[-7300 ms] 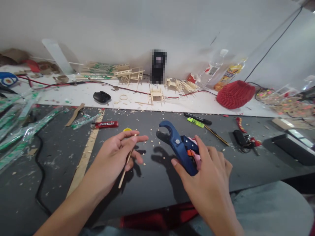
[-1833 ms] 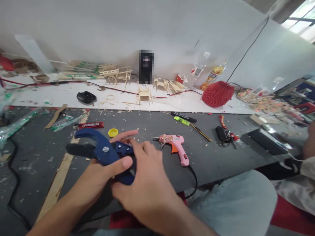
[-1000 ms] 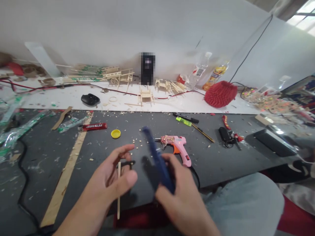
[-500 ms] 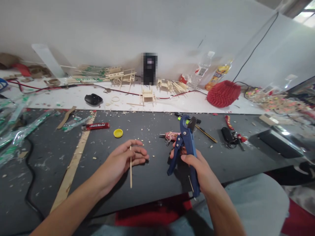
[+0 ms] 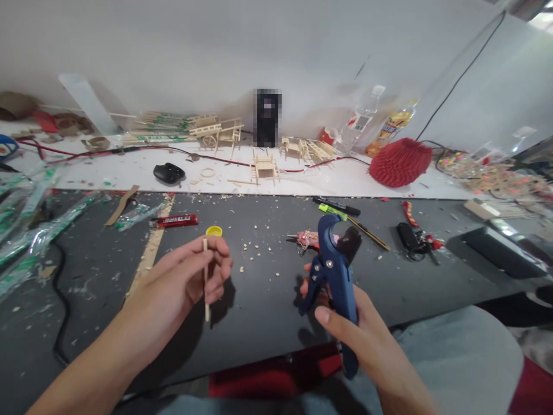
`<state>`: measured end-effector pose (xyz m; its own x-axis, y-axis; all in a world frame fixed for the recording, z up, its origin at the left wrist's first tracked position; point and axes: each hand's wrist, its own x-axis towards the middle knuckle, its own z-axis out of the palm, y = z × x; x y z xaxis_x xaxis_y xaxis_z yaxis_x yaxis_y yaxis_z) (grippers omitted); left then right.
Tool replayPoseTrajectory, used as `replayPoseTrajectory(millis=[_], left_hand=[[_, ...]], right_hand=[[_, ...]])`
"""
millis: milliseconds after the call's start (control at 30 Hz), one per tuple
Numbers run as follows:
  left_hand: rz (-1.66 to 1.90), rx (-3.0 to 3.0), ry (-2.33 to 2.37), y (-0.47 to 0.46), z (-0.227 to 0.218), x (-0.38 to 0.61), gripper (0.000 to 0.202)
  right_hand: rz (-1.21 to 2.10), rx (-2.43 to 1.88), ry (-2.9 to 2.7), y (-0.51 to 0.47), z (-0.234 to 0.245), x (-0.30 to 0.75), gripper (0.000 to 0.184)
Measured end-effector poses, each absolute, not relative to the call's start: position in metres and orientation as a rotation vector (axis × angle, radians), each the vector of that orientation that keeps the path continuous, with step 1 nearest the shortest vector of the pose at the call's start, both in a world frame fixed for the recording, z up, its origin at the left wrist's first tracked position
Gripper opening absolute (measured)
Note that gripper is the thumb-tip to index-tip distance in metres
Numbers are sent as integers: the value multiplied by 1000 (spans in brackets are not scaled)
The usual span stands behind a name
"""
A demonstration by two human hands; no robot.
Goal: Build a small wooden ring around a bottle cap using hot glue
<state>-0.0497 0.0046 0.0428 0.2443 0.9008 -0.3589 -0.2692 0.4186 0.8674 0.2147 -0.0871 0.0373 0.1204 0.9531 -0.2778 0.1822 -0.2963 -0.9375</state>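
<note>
A thin wooden stick (image 5: 206, 288) is pinched between the thumb and fingers of my left hand (image 5: 185, 282), held nearly upright above the dark table. My right hand (image 5: 358, 323) grips the handles of a blue hand cutter (image 5: 341, 288), whose jaw points up and away from me. The cutter's handles are spread apart. Just behind my left fingers sits a yellow cap (image 5: 214, 231). Beyond the cutter lies a small pink-handled tool (image 5: 306, 239) with a thin metal tip, partly hidden by the cutter. Small wood chips (image 5: 242, 269) are scattered between my hands.
Several miniature wooden carts (image 5: 265, 167) stand on the white ledge beside a black mouse (image 5: 169, 173) and a red folded-paper object (image 5: 401, 162). A red lighter (image 5: 176, 221) lies at left, a black marker (image 5: 337, 206) and pencil (image 5: 368, 233) at right, with keys (image 5: 412, 242) farther over.
My left hand has moved left and nearer to me with the stick, lifting off the table. The cutter in my right hand has come closer and slightly right. The view has shifted a little.
</note>
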Motion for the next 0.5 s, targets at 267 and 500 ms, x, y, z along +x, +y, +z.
replayPoseTrajectory(millis=[267,500], left_hand=[[792,949,1031,-15,36,-44,46],[808,1237,1198,-27,48,-48,47]], right_hand=[[1142,-1721,-1223,-84,33,183,42],[1009,-1911,-1235,-101,31,170,67]])
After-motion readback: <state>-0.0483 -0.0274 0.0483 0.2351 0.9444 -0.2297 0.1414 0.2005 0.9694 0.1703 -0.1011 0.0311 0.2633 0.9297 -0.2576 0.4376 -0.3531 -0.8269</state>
